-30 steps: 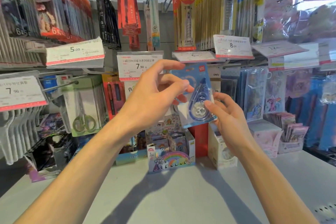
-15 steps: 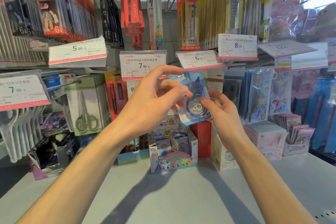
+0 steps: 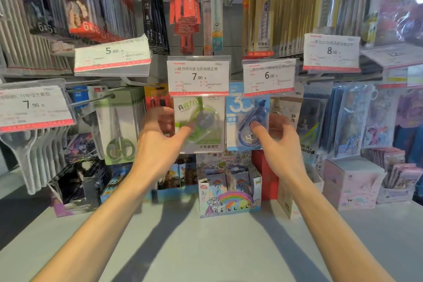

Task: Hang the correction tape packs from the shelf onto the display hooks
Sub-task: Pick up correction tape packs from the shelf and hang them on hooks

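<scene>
Blue tape pack (image 3: pixel 248 123): hanging under the 6.00 price tag (image 3: pixel 269 77), beside the green tape pack (image 3: pixel 199 125).
Right hand (image 3: pixel 280 144): fingers spread, thumb touching the blue pack.
Left hand (image 3: pixel 158 142): hanging loose, holding nothing.

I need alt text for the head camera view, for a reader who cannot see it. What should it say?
Two bare hands reach toward hanging correction tape packs in a stationery display: the right hand touches the blue correction tape pack under a 6.00 price tag, and the left hand, blurred, is at the green correction tape pack under a 7.90 price tag. Below lies a grey shelf.
</scene>
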{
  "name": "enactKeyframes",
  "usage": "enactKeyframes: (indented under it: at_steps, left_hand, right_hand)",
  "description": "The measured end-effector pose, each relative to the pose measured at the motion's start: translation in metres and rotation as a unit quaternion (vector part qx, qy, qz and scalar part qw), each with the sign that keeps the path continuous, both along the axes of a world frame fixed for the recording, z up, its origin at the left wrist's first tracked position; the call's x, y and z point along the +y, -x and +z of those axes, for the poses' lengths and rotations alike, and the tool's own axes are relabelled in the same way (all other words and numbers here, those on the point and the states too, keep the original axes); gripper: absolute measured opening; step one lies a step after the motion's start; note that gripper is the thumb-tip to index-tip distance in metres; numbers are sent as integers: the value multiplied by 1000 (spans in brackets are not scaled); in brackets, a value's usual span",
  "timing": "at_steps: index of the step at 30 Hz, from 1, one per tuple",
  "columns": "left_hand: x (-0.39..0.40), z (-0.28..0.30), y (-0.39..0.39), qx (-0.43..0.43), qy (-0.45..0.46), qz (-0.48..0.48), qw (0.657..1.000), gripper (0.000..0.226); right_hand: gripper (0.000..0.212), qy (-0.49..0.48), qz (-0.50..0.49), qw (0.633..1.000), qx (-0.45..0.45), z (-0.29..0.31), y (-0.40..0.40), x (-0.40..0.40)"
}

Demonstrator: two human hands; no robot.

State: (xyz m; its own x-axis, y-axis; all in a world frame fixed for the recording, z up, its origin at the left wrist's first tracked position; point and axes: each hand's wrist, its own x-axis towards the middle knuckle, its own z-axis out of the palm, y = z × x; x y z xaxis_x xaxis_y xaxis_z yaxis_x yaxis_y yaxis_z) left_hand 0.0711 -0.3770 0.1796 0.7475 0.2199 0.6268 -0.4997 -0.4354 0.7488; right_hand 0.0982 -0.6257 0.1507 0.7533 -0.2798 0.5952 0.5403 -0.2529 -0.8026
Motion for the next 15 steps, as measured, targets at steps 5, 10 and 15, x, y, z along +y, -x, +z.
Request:
enactKeyframes:
  at_steps: [5, 10, 15]
  left_hand:
    - [-5, -1, -15, 26, 17, -27, 999, 85]
    - [-12, -1, -20, 43, 9, -28, 999, 102]
    - [-9, -6, -23, 27, 9, -31, 999, 86]
  right_hand:
    - [68, 15, 54, 998, 27, -2, -13, 1]
    - [69, -5, 90, 995, 45, 4, -21, 4]
    - [65, 12, 58, 997, 45, 6, -24, -6]
